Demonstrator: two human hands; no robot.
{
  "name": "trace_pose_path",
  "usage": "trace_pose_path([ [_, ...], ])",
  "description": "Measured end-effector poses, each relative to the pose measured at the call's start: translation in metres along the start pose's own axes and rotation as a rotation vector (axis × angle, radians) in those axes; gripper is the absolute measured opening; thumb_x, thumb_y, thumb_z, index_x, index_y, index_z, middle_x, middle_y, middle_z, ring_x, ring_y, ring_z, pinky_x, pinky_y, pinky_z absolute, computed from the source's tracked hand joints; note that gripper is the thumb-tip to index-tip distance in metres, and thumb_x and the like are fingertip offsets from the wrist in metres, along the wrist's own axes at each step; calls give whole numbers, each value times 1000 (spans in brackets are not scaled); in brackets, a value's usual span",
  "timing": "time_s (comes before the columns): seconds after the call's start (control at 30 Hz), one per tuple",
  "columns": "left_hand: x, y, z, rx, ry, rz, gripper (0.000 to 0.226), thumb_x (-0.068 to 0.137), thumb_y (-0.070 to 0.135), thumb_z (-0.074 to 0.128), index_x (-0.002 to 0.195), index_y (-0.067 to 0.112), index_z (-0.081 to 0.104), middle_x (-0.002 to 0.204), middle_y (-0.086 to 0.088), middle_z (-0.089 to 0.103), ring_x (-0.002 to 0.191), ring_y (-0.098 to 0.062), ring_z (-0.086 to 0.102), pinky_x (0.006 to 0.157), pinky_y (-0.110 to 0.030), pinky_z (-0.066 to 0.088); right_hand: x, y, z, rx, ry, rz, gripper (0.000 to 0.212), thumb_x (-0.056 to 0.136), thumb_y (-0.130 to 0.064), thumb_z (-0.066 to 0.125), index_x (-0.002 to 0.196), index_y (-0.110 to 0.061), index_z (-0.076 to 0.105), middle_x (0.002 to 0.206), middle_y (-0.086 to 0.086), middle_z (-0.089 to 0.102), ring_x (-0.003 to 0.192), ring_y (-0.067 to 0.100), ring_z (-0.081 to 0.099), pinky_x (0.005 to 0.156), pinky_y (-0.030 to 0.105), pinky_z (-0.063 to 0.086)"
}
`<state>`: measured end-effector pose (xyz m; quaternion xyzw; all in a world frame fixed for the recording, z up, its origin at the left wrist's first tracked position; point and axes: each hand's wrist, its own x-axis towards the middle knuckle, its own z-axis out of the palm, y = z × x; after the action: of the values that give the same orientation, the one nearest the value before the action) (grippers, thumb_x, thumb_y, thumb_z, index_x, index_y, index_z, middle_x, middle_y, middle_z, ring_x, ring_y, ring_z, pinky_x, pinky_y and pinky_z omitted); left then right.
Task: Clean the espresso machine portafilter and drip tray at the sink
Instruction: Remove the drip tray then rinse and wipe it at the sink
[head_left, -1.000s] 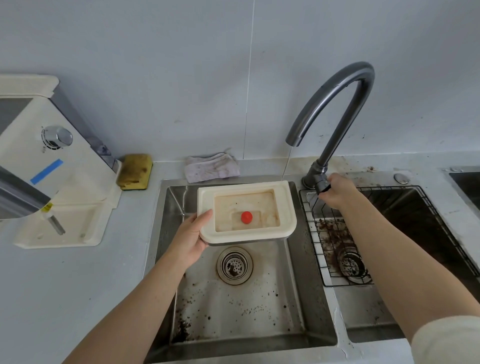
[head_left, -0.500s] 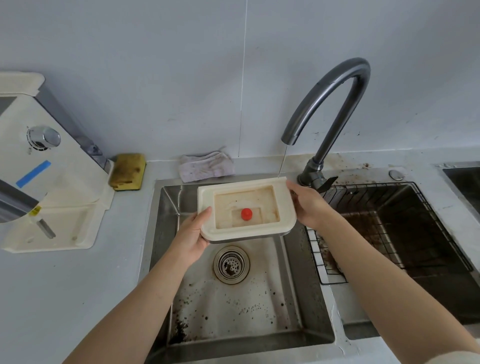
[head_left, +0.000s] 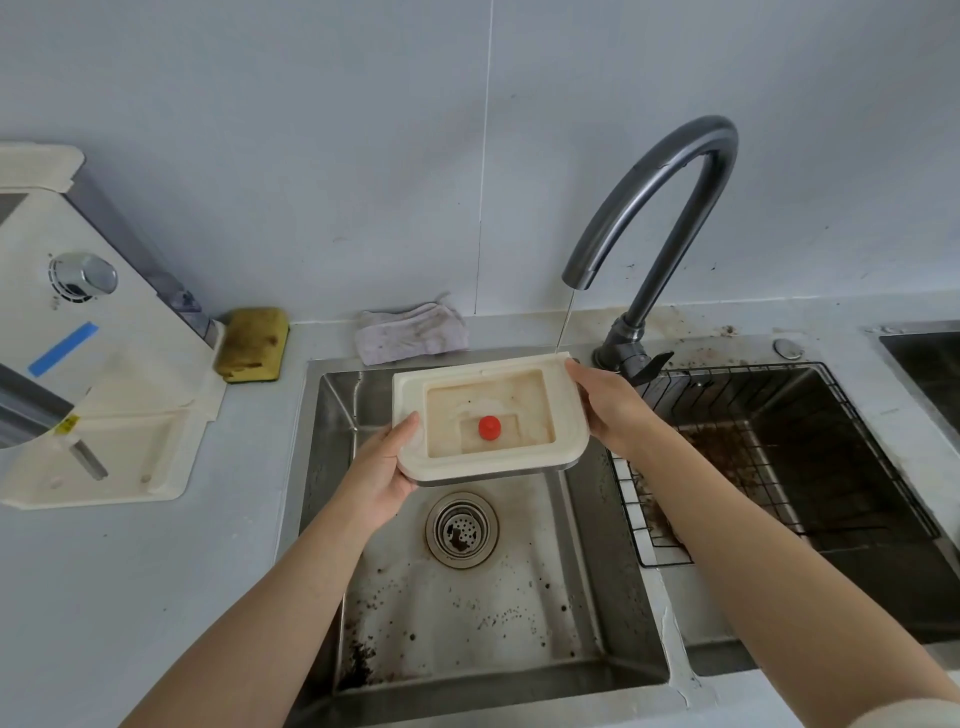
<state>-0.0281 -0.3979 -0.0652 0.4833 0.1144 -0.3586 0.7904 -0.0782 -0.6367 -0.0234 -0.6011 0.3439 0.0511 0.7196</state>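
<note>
A cream drip tray (head_left: 569, 415) with a stained hollow and a red float (head_left: 489, 427) in its middle is held level above the left sink basin (head_left: 467, 623). My left hand (head_left: 382, 470) grips its near-left corner from below, thumb on the rim. My right hand (head_left: 605, 402) holds its right edge. A thin stream of water runs from the dark curved tap (head_left: 670, 171) onto the tray's far right corner. The portafilter is not in view.
The cream espresso machine (head_left: 104, 374) stands on the counter at left. A yellow sponge (head_left: 253, 344) and a crumpled cloth (head_left: 410, 332) lie by the wall. A wire rack (head_left: 779, 457) with coffee grounds sits in the right basin. Grounds speckle the left basin around the drain (head_left: 461, 529).
My right hand left the tap lever and took hold of the tray's right edge. The tray stays above the left basin, with water still running.
</note>
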Motion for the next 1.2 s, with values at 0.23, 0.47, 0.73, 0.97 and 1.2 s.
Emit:
trace_pose_path([
  [0.23, 1, -6, 2, 27, -33, -75, 22, 91, 23, 49, 110, 14, 57, 108, -7, 66, 99, -23, 63, 74, -37, 53, -5, -2, -8, -72, 12, -63, 21, 95, -29, 46, 85, -16, 59, 54, -12, 62, 47, 1, 60, 45, 19, 47],
  [0.47, 11, -8, 18, 96, -44, -115, 28, 91, 23, 51, 116, 10, 54, 112, -11, 64, 103, -25, 61, 83, -41, 51, -10, -7, -23, -123, 74, -89, 22, 95, -32, 46, 86, -16, 58, 71, -3, 57, 61, 10, 59, 57, 25, 46],
  [0.73, 21, -18, 33, 263, -34, -148, 20, 89, 26, 55, 105, 14, 58, 104, -7, 68, 97, -23, 63, 80, -38, 52, -16, -4, -47, -145, 179, -76, 26, 95, -33, 46, 94, -11, 60, 75, -1, 59, 67, 15, 57, 60, 28, 46],
  [0.97, 27, -20, 53, 365, -95, -166, 21, 90, 28, 53, 107, 17, 56, 103, -5, 67, 94, -21, 63, 80, -35, 51, -22, -7, -67, -153, 255, -100, 29, 94, -35, 48, 83, -11, 60, 70, -1, 58, 62, 14, 55, 58, 27, 45],
  [1.2, 34, -14, 75, 469, -134, -155, 10, 92, 27, 52, 96, 21, 57, 97, -2, 66, 88, -18, 63, 74, -31, 52, -26, -7, -84, -122, 310, -127, 31, 94, -35, 48, 95, -7, 62, 75, 1, 59, 68, 18, 54, 64, 32, 44],
])
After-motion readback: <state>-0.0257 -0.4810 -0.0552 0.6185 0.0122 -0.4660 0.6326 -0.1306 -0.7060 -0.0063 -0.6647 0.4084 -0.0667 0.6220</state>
